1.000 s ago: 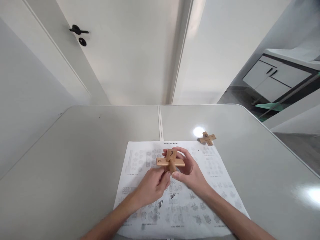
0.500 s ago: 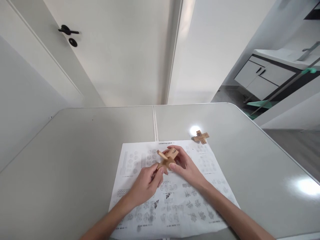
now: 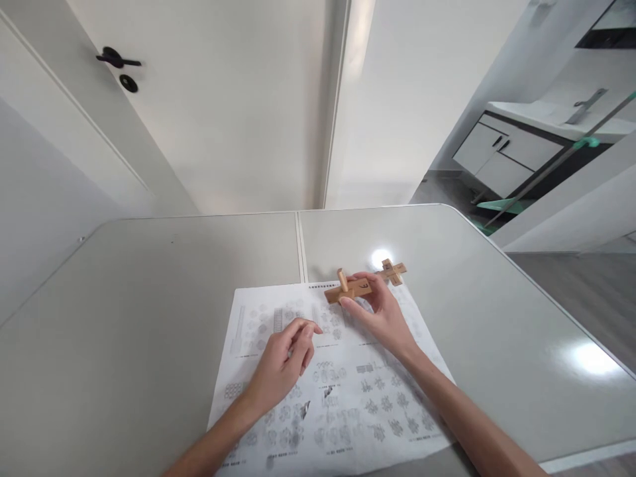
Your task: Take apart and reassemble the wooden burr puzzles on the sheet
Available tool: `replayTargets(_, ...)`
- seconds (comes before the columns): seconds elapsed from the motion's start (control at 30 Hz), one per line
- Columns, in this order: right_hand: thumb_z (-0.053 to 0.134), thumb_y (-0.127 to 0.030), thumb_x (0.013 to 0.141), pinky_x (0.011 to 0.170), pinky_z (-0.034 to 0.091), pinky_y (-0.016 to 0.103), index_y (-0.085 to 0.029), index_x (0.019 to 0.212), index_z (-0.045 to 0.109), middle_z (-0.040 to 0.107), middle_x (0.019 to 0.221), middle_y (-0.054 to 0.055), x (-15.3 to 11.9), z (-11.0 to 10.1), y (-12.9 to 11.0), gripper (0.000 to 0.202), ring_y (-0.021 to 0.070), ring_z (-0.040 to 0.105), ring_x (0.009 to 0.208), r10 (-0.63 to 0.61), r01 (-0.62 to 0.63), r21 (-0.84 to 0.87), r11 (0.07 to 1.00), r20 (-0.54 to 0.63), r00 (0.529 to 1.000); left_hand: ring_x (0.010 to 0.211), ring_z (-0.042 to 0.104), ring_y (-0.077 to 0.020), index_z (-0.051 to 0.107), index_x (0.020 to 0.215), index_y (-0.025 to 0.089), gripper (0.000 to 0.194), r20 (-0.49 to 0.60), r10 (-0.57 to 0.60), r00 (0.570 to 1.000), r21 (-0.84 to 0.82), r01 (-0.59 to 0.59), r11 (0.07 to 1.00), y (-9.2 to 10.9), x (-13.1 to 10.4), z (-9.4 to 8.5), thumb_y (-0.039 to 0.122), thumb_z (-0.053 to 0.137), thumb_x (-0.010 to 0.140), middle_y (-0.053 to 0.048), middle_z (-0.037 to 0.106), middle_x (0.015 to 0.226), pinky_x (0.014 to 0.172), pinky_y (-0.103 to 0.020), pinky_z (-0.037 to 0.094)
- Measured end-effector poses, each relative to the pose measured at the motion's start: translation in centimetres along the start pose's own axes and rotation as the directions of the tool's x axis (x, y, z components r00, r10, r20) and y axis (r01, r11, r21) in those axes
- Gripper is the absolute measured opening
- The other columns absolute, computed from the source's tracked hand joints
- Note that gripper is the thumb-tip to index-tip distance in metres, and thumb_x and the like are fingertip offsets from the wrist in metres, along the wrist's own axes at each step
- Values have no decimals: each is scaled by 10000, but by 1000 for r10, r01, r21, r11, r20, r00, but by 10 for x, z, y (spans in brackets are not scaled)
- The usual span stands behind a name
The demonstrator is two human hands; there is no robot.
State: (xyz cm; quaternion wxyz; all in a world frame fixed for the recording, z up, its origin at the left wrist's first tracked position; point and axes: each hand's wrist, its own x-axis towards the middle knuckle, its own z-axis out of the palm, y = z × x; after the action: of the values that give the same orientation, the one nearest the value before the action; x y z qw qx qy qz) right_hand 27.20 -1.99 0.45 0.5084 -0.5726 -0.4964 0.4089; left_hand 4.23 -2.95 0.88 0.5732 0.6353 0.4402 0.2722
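Near the top edge of a printed sheet (image 3: 342, 430), my right hand (image 3: 380, 315) grips a wooden assembly (image 3: 355, 288) of crossed pieces between thumb and fingers. One piece sticks up from it, and a dark mark shows on its right part. Just behind and to the right lies a second cross-shaped wooden piece (image 3: 392, 271), at the sheet's upper right corner. My left hand (image 3: 288, 351) is over the sheet's left half, away from the wood, its fingers curled together with nothing seen in them.
The grey table (image 3: 149, 331) has a seam running through its middle. Beyond it stand a white door with a black handle (image 3: 116, 58) and, at the right, a sink cabinet (image 3: 501, 152).
My left hand has let go of the wooden assembly and is now apart from it. My right hand has carried the assembly up, closer to the other cross piece. The view has shifted slightly.
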Motion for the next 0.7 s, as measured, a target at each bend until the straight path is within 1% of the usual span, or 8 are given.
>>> replayTargets(0.1,867,-527,792,1023,535,545,-253,1303,592,696,1292,138,3,-3,7,642,341,670,1169,-94,62,-188,980,-168,981,504,339,-109,632,1042,191,392,14,3,1000,29,-4,1000,-2,-1,1,516,420,1100,80,438,572,540,-255,321)
replayTargets(0.2,856,-531,799,997,540,560,-237,1361,556,664,1328,155,6,-6,14,701,348,654,1160,-180,97,-320,942,-238,954,501,328,-105,629,993,191,394,28,24,999,53,-25,998,-3,-1,1,506,418,1098,82,428,562,534,-254,306)
replayTargets(0.27,829,-499,832,990,536,568,-241,1358,538,636,1357,154,8,-8,17,654,345,640,1163,-253,144,-395,908,-242,937,501,320,-103,625,979,191,395,35,31,999,64,-33,997,-2,-1,2,505,418,1098,83,421,563,531,-252,302)
replayTargets(0.33,799,-470,864,1002,526,580,-251,1350,521,602,1392,156,10,-9,20,602,356,608,1218,-316,186,-453,872,-229,921,503,316,-102,624,972,193,391,37,29,999,70,-31,997,-3,-1,1,504,423,1097,84,415,566,530,-249,303)
replayTargets(0.4,774,-465,885,1013,518,592,-253,1355,506,566,1426,167,11,-10,23,581,374,565,1285,-352,204,-498,843,-223,909,508,316,-102,624,973,195,382,44,24,999,72,-27,997,-4,-1,1,499,430,1097,84,411,574,528,-247,302)
replayTargets(0.57,748,-492,907,1051,483,625,-232,1397,471,531,1445,202,12,-11,29,620,407,482,1357,-376,195,-584,788,-206,904,516,312,-103,611,950,199,367,44,32,999,75,-35,997,-4,-1,2,488,438,1095,83,401,578,530,-247,294)
replayTargets(0.63,738,-507,913,1053,471,633,-229,1397,476,544,1422,203,12,-11,31,617,409,482,1336,-390,196,-613,766,-200,899,509,301,-103,613,944,200,367,43,30,999,76,-33,997,-3,-1,1,491,444,1091,85,398,574,521,-246,284)
replayTargets(0.7,734,-537,911,1023,480,633,-225,1388,490,569,1390,198,13,-12,33,620,412,488,1292,-391,181,-640,747,-203,898,505,297,-103,617,942,200,369,41,28,999,78,-31,996,-1,-1,1,495,450,1087,84,400,573,514,-244,279)
